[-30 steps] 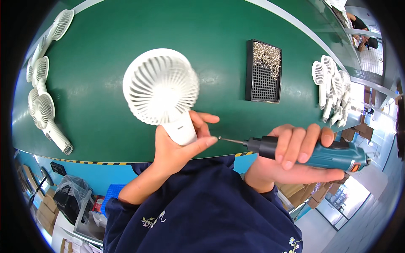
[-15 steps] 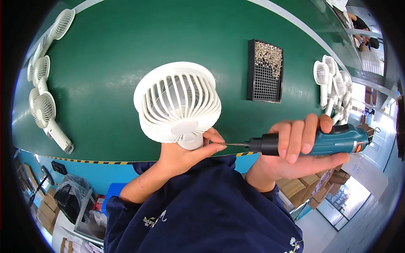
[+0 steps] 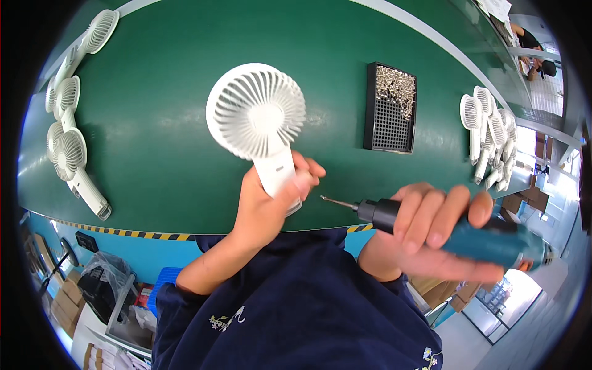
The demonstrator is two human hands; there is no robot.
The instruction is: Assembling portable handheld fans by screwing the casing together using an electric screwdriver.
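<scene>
Shirt (image 3: 296, 296): navy, floral embroidery; nearest, below fan.

L hand (image 3: 262, 203): wrapped round handle of fan, thumb across front, slightly blurred. Can't tell if fingertips also pinch a small part.

Fan (image 3: 266, 120): white, handheld, slatted cage; in L hand, raised over table, head pointing away from wearer.

R hand (image 3: 431, 222): curled round driver, fingers over top, one digit stretched along near side; R of fan handle.

Driver (image 3: 472, 240): teal/black, power type; rear end blurred. Bit (image 3: 339, 202) points at fan handle, apart from it. Can't tell if tip carries a screw.

Change, last ½ s: fan swung from head-tipped-to-wearer to lying more lengthwise, handle now exposed; bit tip, prev. at L fingertips, now clear of them. Meaning: driver prob. btwn contacts, fan being re-angled.

Table (image 3: 154, 154): green, under fan; yellow/blk tape (image 3: 148, 235) on near edge, L of fan handle.

Tray (image 3: 370, 111): blk, perforated, R of fan; screws (image 3: 394, 86) heaped mostly at far end.

L fans (image 3: 69, 151): white, several, strung out far L of fan.

R fans (image 3: 496, 128): white, bunched, far R of fan, beyond tray.

Room: blue crate (image 3: 163, 290) and bagged blk item (image 3: 102, 290), lower L of fan; cartons (image 3: 431, 287), lower R; co-worker (image 3: 536, 52), upper far R.
</scene>
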